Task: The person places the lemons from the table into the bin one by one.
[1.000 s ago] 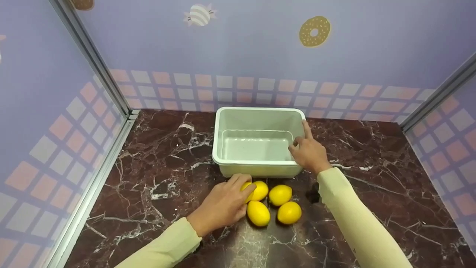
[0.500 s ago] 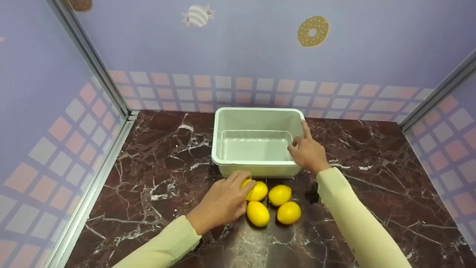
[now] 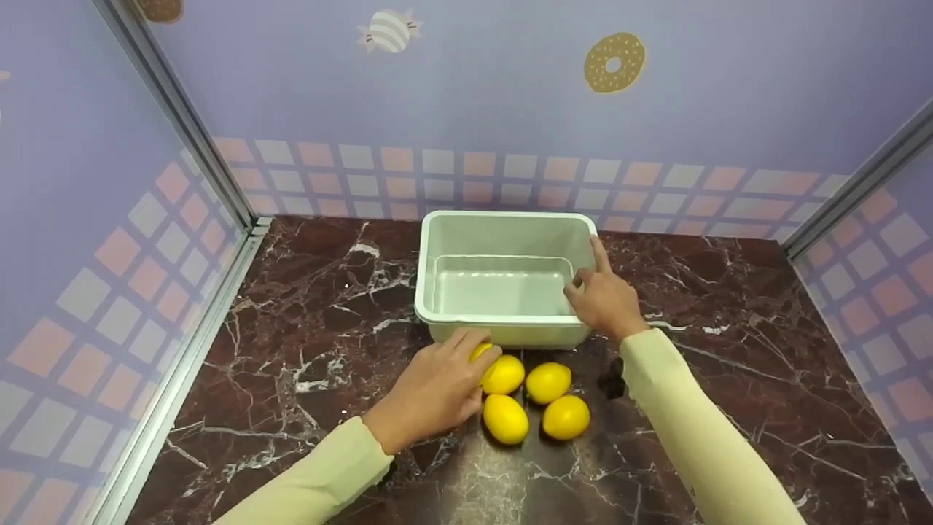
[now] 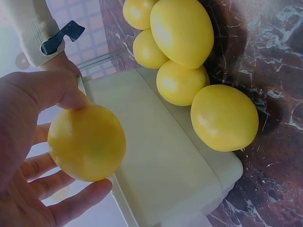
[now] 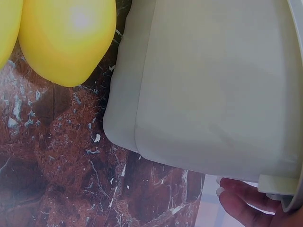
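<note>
My left hand [image 3: 437, 383] holds a yellow lemon [image 4: 87, 143] between thumb and fingers, close to the near wall of a pale plastic tub [image 3: 510, 334]. In the left wrist view the lemon is apart from the other lemons. My right hand [image 3: 609, 299] grips the tub's right rim, thumb inside; in the right wrist view its fingers [image 5: 244, 205] curl under the rim from outside. Several more lemons [image 3: 566, 417] lie on the countertop in front of the tub. One lemon [image 4: 225, 118] shows in the left wrist view but is hidden by my left hand in the head view.
The dark red marbled countertop [image 3: 328, 328] is bounded by a purple patterned back wall [image 3: 474, 87] and side walls. A metal rail [image 3: 182, 379] runs along the left edge. The tub stands close to the back wall.
My left hand has moved slightly up and toward the tub with its lemon, away from the lemons beside it. My right hand and the tub stay where they were.
</note>
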